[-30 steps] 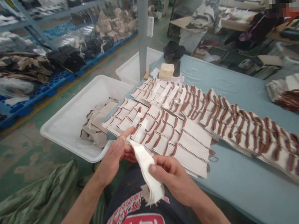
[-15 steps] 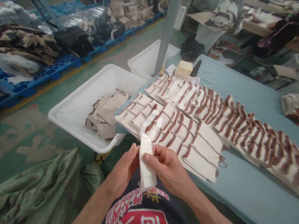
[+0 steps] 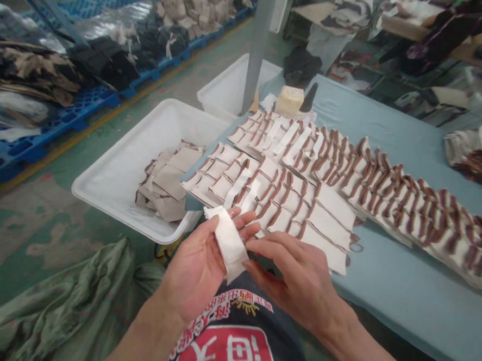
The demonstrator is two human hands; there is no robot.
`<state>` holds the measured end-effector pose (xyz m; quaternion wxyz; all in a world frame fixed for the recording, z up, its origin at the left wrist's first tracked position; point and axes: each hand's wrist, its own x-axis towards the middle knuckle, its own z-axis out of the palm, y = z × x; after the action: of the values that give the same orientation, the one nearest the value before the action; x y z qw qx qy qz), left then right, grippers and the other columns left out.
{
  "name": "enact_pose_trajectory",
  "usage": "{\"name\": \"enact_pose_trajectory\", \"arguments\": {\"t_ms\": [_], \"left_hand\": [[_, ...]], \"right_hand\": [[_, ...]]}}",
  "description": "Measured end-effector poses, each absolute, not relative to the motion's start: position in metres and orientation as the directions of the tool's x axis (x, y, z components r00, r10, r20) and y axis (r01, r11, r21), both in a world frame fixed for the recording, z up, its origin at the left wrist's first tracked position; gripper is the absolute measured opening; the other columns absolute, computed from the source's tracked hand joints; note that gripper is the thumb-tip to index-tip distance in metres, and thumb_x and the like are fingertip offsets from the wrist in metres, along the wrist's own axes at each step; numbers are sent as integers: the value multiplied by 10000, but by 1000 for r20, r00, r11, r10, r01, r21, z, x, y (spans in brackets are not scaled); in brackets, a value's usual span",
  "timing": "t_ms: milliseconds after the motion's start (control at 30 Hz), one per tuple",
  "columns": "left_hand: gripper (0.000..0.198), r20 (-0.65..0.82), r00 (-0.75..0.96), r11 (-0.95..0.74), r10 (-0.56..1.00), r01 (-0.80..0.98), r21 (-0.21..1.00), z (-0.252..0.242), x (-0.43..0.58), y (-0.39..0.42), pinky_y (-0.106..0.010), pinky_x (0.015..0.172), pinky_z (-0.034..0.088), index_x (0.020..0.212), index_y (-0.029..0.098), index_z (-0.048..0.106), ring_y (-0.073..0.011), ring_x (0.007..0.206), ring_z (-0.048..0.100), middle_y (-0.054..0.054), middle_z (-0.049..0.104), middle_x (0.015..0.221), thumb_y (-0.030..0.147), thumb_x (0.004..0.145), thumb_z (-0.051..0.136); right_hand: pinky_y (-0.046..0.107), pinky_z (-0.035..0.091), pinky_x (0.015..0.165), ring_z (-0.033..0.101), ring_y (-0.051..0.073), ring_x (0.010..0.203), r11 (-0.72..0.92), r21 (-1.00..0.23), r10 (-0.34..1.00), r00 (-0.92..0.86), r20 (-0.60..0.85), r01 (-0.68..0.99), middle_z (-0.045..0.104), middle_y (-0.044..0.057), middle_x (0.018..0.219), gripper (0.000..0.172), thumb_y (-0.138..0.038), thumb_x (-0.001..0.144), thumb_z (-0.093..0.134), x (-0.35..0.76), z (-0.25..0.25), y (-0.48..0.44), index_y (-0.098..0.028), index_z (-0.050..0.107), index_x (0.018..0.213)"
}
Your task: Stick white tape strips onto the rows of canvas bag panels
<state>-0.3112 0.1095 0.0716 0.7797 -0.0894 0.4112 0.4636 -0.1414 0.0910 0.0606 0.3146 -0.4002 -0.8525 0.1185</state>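
A white, folded cloth strip (image 3: 231, 241) lies across the upturned palm of my left hand (image 3: 195, 267). My left thumb presses on its upper end, while the fingers stretch out behind it. From the right, my right hand (image 3: 293, 270) meets the strip's edge with thumb and forefinger, which look closed on it. Just beyond my hands, beige cloth pieces with brown edging (image 3: 281, 200) lie overlapped in rows on the blue-covered table (image 3: 396, 252). A few loose white strips (image 3: 241, 188) rest on top of them.
A white plastic tub (image 3: 113, 172) holding beige pieces stands left of the table, with a second white tub (image 3: 223, 89) behind. A grey post (image 3: 257, 49) rises at the table's far corner. Green cloth (image 3: 78, 321) is heaped at lower left. A yellowish block (image 3: 289, 100) sits on the table.
My left hand has turned palm up and opened out under the strip. The strip has tilted, and my right hand has shifted from its front to its right edge.
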Motion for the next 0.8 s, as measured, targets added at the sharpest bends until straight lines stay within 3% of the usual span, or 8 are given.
{"name": "enact_pose_trajectory", "arguments": {"t_ms": [200,367,533,700,800], "left_hand": [[382,-709,269,579,652,-780,237,75,-306,105,-322,913,639,1316,21,628,-223,1002,795,-187,805,1162,195,1072,391],[409,-701,283,598,655,-762,250,74,-302,103,-319,975,605,1376,29,598,-219,1063,775,-183,785,1228,214,1077,390],[369,-668,331,613,666,-754,238,70,-300,102,-310,960,601,1251,35,670,-219,1060,770,-188,793,1200,201,1068,397],[353,-668,354,640,654,-730,240,62,-303,100,-320,913,613,1204,43,702,-227,1022,770,-174,817,1116,206,1058,426],[350,-680,348,645,645,-725,240,62,-303,102,-309,890,615,1191,30,704,-220,984,775,-181,817,1102,184,1054,421]], "right_hand": [[279,521,647,695,168,766,711,-251,687,-574,446,657,735,53,870,64,-188,1018,592,-142,61,90,-182,656,1013],[273,521,647,687,163,758,692,-249,707,-564,427,678,737,51,853,141,-172,1037,547,-139,61,89,-189,677,984],[259,552,709,730,164,820,688,-381,720,-515,466,618,763,72,890,145,-113,1019,554,-138,59,88,-176,678,979],[239,537,678,707,141,763,550,-627,831,-435,347,551,742,44,861,141,-132,1009,536,-137,57,89,-188,653,954],[243,536,673,712,155,800,573,-591,814,-474,334,568,749,61,905,98,-206,1023,549,-135,54,89,-189,640,991]]}}
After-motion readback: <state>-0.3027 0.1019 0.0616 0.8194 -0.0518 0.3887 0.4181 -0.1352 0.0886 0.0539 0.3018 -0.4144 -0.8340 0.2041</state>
